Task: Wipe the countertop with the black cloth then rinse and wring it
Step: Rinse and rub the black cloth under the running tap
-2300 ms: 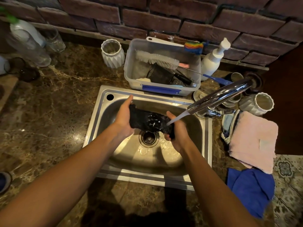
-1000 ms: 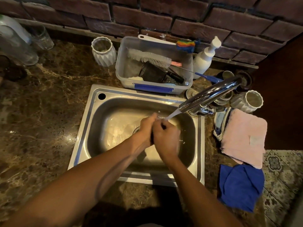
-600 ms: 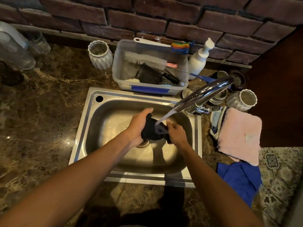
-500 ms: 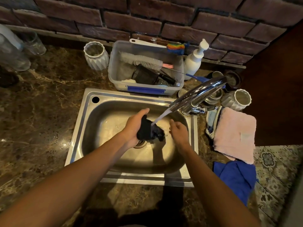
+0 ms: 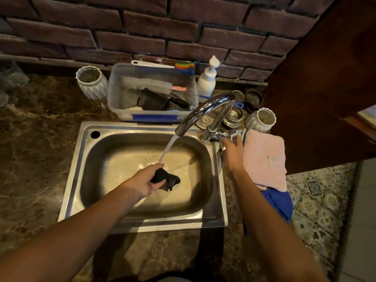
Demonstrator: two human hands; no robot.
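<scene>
A person stands over a stainless-steel sink (image 5: 81,180) set in a brown marble counter (image 5: 36,159), water streaming from the chrome faucet (image 5: 205,110) into the basin. The left hand (image 5: 144,180) grips the black cloth (image 5: 165,179), bunched into a wet wad inside the sink, just in front of where the stream lands. The right hand (image 5: 232,151), holding nothing, reaches with loosely spread fingers toward the faucet's base at the sink's right rim; whether it touches the lever (image 5: 228,132) cannot be told. Behind the sink sits a clear plastic tub (image 5: 152,115) holding a bottle brush (image 5: 148,84) and dark items, flanked by a white ribbed cup (image 5: 92,83) and a white pump bottle (image 5: 207,82). To the right of the sink lie a pink towel (image 5: 264,159) and, nearer the person, a blue cloth (image 5: 278,202). A brick wall (image 5: 162,31) backs the counter.
</scene>
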